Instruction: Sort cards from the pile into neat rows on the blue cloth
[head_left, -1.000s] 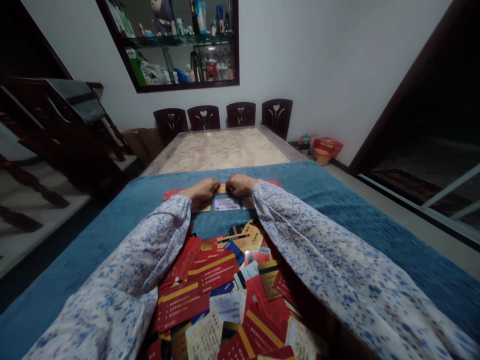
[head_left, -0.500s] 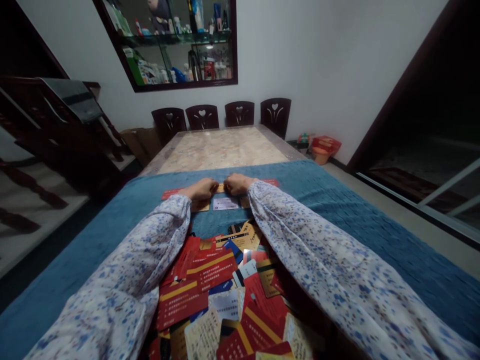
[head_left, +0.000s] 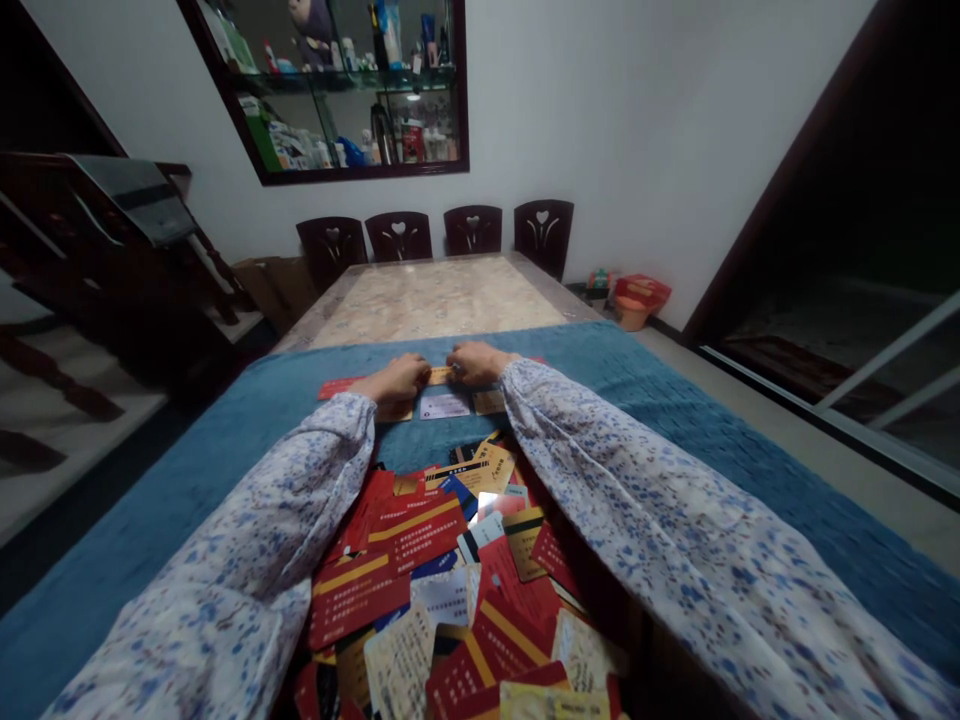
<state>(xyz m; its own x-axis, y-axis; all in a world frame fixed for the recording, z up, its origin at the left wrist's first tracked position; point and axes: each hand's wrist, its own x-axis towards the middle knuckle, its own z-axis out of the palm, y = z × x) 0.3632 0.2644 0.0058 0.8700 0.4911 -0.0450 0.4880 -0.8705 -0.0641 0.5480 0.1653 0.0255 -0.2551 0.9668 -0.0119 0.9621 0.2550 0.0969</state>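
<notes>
A small gold card (head_left: 440,376) lies on the blue cloth between my two hands. My left hand (head_left: 402,378) is closed with its fingertips at the card's left end. At the right end, the curled fingers of my right hand (head_left: 477,363) pinch the card; part of it is hidden. Just nearer to me is a pale lilac card (head_left: 445,406), with a gold card (head_left: 489,402) to its right and another gold card (head_left: 395,411) partly under my left hand. A red card (head_left: 337,387) shows left of my left hand.
Between my forearms spreads a heap of red, gold, blue and white cards (head_left: 416,535). The blue cloth (head_left: 247,440) covers the near part of the table (head_left: 450,295). Chairs (head_left: 472,229) stand at its far end.
The view has shifted slightly, moving the scene a little left. My hands stay at the gold card, and my right fingers look a bit less tightly curled.
</notes>
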